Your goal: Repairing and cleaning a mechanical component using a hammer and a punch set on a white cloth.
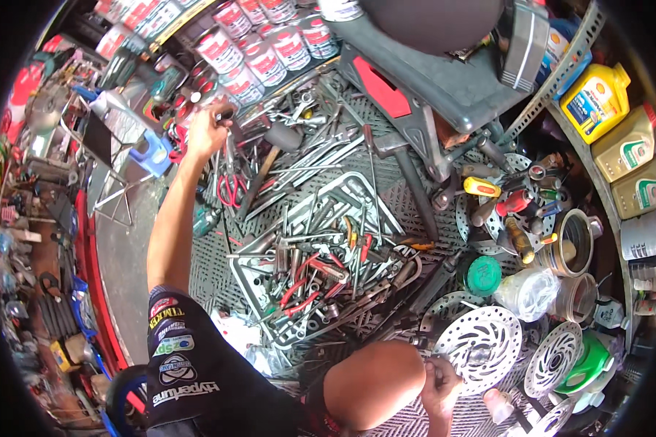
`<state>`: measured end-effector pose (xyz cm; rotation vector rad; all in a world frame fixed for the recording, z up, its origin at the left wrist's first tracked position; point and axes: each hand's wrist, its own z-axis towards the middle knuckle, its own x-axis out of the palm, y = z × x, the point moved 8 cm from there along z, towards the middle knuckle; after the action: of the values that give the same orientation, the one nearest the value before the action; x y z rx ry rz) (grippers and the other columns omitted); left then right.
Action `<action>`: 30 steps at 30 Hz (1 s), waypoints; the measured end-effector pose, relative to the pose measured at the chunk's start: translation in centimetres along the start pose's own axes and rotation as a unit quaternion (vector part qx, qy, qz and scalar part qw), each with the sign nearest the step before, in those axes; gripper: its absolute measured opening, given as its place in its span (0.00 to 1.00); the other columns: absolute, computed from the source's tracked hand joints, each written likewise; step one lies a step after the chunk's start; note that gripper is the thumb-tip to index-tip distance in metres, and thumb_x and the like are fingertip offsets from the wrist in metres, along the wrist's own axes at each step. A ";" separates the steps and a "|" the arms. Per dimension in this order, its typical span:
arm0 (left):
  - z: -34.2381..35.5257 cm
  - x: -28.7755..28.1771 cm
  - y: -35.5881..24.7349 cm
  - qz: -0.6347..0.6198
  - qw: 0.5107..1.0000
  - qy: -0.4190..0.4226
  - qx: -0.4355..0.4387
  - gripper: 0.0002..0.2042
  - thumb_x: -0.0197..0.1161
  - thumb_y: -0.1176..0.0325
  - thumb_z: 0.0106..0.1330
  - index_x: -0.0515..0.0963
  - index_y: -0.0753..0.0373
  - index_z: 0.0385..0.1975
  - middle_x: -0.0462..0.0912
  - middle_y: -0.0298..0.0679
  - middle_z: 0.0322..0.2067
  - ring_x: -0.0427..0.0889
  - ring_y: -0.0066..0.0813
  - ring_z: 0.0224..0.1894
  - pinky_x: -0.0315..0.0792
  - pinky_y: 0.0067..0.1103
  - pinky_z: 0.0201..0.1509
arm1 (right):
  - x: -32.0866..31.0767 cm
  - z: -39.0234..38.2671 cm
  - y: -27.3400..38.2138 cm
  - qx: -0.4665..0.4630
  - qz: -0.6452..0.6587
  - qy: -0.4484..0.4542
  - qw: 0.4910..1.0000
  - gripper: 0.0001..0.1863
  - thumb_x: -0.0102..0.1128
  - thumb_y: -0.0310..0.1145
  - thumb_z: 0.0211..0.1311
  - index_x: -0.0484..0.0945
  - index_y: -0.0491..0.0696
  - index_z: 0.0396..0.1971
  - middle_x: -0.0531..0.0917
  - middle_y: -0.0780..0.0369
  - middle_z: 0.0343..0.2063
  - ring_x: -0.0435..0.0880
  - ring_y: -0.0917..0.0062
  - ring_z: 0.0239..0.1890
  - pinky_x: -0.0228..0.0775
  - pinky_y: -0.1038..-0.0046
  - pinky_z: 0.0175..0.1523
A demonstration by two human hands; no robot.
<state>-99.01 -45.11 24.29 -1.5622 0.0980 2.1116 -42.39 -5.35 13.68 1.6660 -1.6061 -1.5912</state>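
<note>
My left hand (pixel 208 131) is stretched out to the far left of the tool pile, fingers closed around a small dark tool (pixel 225 113) just below a row of red-and-white cans (pixel 266 54). Red-handled pliers (pixel 230 191) and a hammer (pixel 275 143) lie just right of that arm. My right hand (pixel 442 382) is low beside my bent knee (pixel 375 384), its fingers curled on a small part too small to identify, at the rim of a drilled brake disc (pixel 481 348).
A metal tray (pixel 249 288) heaped with wrenches and pliers sits on a mesh surface. A grey stool (pixel 444 84) stands at the back. Screwdrivers (pixel 504 207), a green lid (pixel 482 275), a plastic bag (pixel 526 293), more discs (pixel 554 357) and oil bottles (pixel 598 98) crowd the right.
</note>
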 end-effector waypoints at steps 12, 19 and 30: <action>-12.3 7.4 6.6 -0.100 0.909 0.002 -0.404 0.26 0.62 0.64 0.58 0.70 0.77 0.52 0.86 0.61 0.37 0.88 0.51 0.32 0.81 0.35 0.32 | 0.6 -0.4 -2.0 -0.069 0.049 -0.047 0.995 0.06 0.64 0.24 0.66 0.85 0.42 0.41 0.84 0.62 0.19 0.77 0.85 0.20 0.69 0.77 0.27; -12.0 10.6 9.4 -0.473 0.768 -0.038 -0.430 0.07 0.58 0.65 0.63 0.74 0.57 0.24 0.64 0.29 0.16 0.61 0.21 0.14 0.51 0.25 0.14 | 0.2 -0.6 -1.8 -0.086 0.046 -0.079 0.992 0.06 0.67 0.28 0.65 0.86 0.45 0.39 0.83 0.64 0.17 0.76 0.86 0.17 0.68 0.77 0.25; -14.2 13.0 11.3 -0.546 0.651 0.252 -0.463 0.06 0.60 0.66 0.62 0.78 0.61 0.28 0.77 0.38 0.19 0.78 0.31 0.19 0.72 0.29 0.22 | 0.3 -0.1 -1.5 0.032 0.080 -0.048 0.995 0.02 0.63 0.23 0.67 0.84 0.42 0.36 0.80 0.66 0.15 0.73 0.89 0.16 0.62 0.79 0.22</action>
<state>-94.24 -55.27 4.95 -1.8648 -1.5439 0.6303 -41.70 -5.23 12.33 1.4706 -1.8077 -1.5749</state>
